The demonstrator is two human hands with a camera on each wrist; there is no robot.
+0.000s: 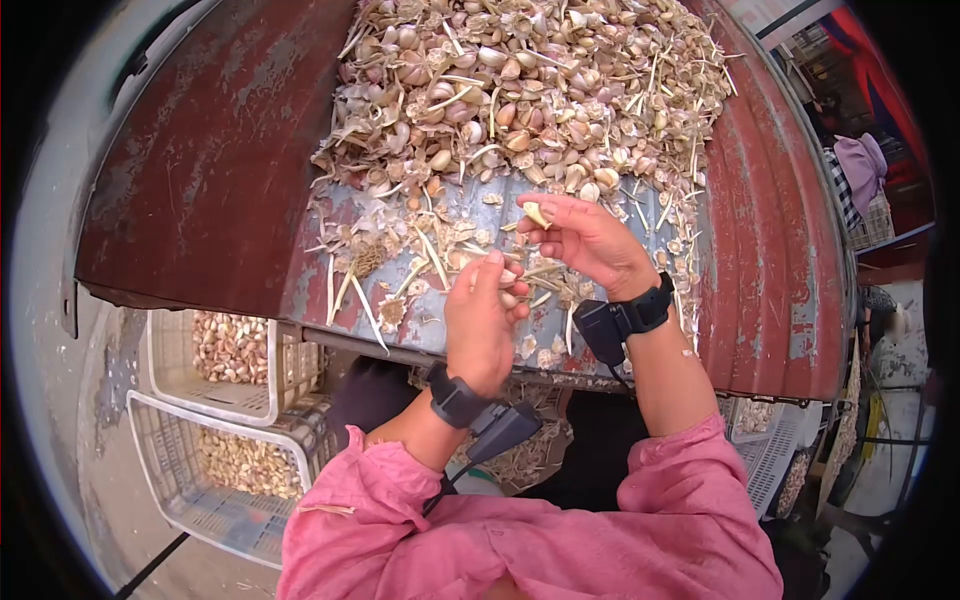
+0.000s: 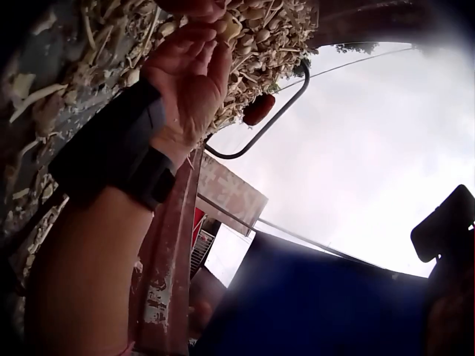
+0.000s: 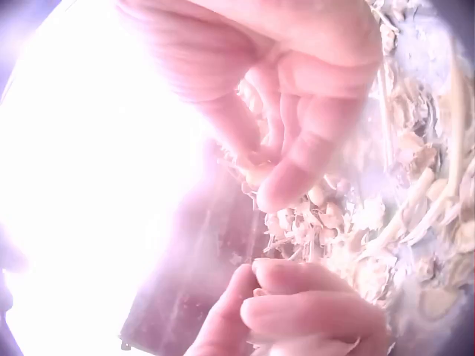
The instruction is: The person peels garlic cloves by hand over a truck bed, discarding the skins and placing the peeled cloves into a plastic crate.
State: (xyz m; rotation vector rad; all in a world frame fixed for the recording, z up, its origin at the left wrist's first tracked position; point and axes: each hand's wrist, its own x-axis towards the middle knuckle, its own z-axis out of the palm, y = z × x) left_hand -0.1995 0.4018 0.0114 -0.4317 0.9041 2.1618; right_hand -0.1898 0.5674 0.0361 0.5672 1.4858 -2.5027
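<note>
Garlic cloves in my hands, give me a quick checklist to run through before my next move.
1. Right hand pinching the pale clove: ok, held between thumb and fingers.
2. Left hand keeping its cloves: ok, fingers curled round them.
3. Pale clove fully free of skin: cannot tell, too small.
4. Metal surface free of loose stalks near the hands: not ok, they're scattered around.
5. Room in the lower crate: ok, cloves cover only part of it.
</note>
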